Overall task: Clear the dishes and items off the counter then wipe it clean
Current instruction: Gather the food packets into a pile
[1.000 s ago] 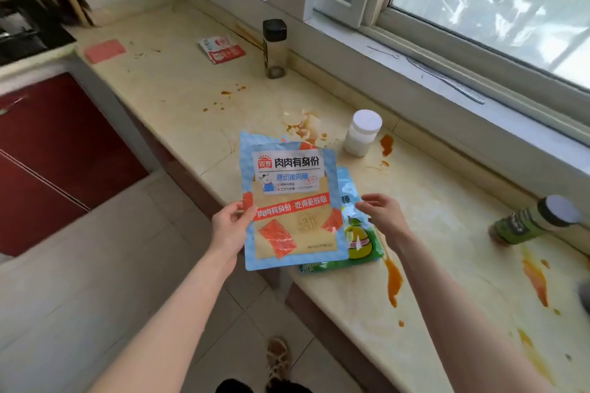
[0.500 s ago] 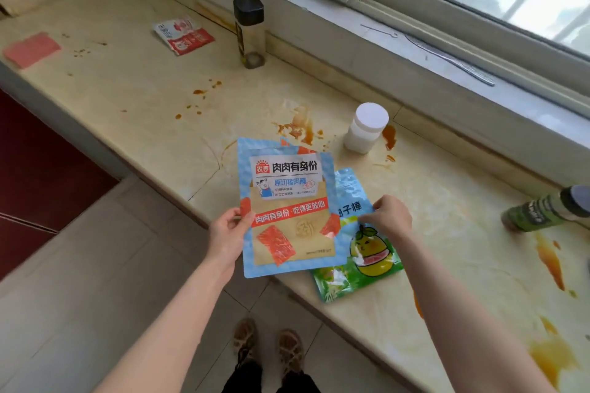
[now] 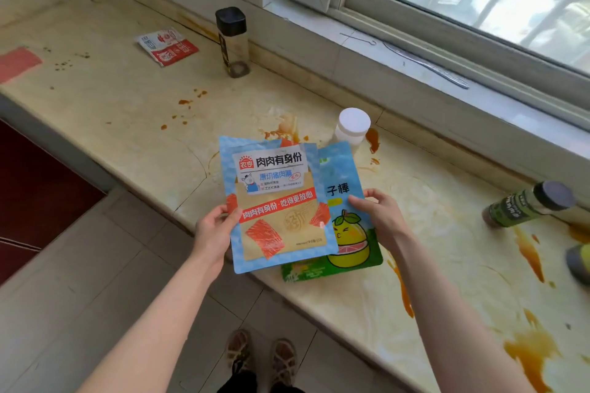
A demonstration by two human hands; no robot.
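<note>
- The blue pouch (image 3: 274, 201) is gripped at its left edge by the left hand (image 3: 214, 230).
- The green pouch (image 3: 349, 233), overlapped just right of the blue pouch and parallel to it, is pinched by the right hand (image 3: 380, 217).

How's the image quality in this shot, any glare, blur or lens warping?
Head view: daylight washes out the window glass and lights the counter evenly, with soft shadows only; the wide lens slightly bows the counter edge and sill; the blue packet print is sharp, while the object at the right edge is smeared.
</note>
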